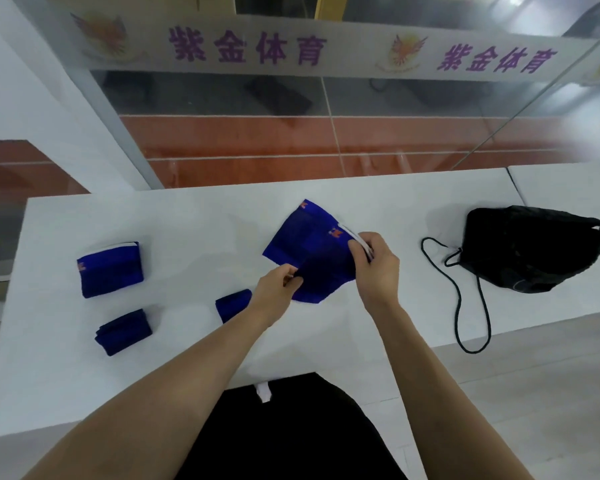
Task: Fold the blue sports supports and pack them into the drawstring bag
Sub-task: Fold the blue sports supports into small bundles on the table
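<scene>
1. Blue fabric of the large support is lifted at the middle of the white worktop, part-folded. The left hand pinches its near edge and the right hand grips the edge with the white strap; both grips are closed on cloth.
2. Risk: the 2 hands hold different edges, so an uneven pull could skew the fold or let the loose strap flop out.
3. Risk: the small blue piece lies just beside the left wrist; a sweep could knock it open.
4. 2 folded pieces, the larger folded support and the smaller dark roll, sit well apart at left.
5. The black drawstring bag lies collapsed at right, its cord trailing over the worktop edge; it could snag or drag the bag.
</scene>
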The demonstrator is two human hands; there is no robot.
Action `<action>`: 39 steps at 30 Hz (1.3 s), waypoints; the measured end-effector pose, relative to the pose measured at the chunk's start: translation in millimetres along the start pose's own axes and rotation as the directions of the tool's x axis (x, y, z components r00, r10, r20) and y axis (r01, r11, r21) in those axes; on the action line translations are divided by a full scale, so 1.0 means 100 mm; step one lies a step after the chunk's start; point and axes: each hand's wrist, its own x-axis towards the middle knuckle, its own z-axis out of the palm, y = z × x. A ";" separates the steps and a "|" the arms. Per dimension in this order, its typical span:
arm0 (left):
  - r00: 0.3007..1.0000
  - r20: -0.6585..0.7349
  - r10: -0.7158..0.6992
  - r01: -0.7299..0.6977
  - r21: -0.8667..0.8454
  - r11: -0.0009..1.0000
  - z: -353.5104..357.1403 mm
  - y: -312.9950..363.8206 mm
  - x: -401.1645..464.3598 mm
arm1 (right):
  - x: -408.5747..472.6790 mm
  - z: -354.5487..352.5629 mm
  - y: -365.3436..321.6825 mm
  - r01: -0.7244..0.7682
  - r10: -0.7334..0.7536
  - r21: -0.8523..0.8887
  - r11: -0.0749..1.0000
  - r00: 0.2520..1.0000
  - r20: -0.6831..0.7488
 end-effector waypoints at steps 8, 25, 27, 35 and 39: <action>0.985 -0.057 -0.162 0.162 -0.014 0.987 -0.24 -0.19 0.15 | 0.63 0.45 -0.06 -0.078 0.077 0.007 0.997 0.992 0.105; 0.898 -0.349 -0.268 0.229 -0.148 0.962 -0.16 -0.15 0.90 | 1.89 1.01 0.53 -0.161 0.193 -0.176 0.971 0.964 0.182; 0.896 -0.359 -0.261 0.245 -0.089 0.965 -0.15 -0.19 0.95 | 1.92 1.06 0.59 -0.149 0.187 -0.194 0.970 0.963 0.195; 0.915 -0.382 -0.132 0.230 0.223 0.947 -0.07 -0.38 1.08 | 1.96 1.13 0.84 -0.064 0.135 -0.283 0.957 0.961 0.241; 0.915 -0.382 -0.131 0.248 0.275 0.929 -0.02 -0.33 1.09 | 1.94 1.07 0.86 -0.059 0.133 -0.252 0.966 0.947 0.291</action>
